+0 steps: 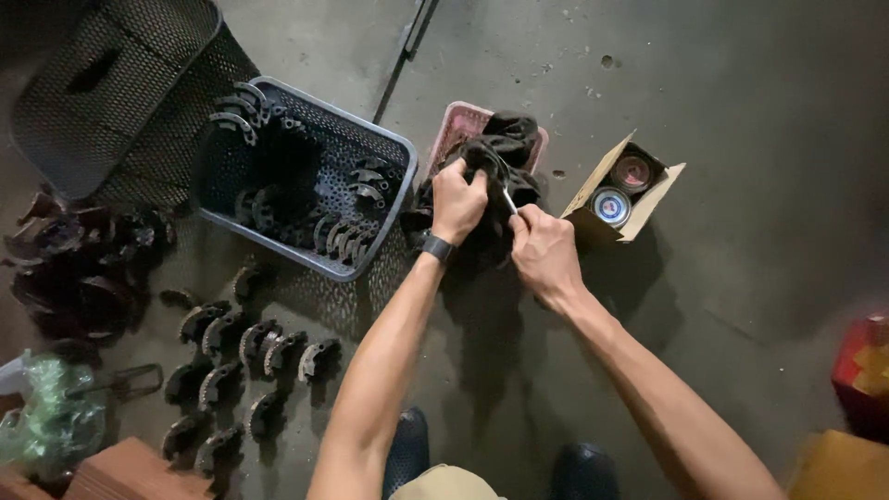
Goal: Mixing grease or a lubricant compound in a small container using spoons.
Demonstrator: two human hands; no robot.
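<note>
Workshop setting, most likely a repair or parts-sorting area. Indicators: bare, stained concrete floor used as the work surface; curved metal brake-shoe parts laid out in rows; a grey perforated plastic basket holding more such parts; an open cardboard box of round tins.

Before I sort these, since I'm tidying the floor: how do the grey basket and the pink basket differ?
The grey basket is larger than the pink basket. The grey one holds curved metal shoes lined along its walls, with its perforated bottom bare in the middle; the pink one is heaped above its rim with dark parts. The grey one lies clear of both hands; the pink one sits just behind the left hand and right hand. Both are perforated plastic on the concrete floor.
</note>
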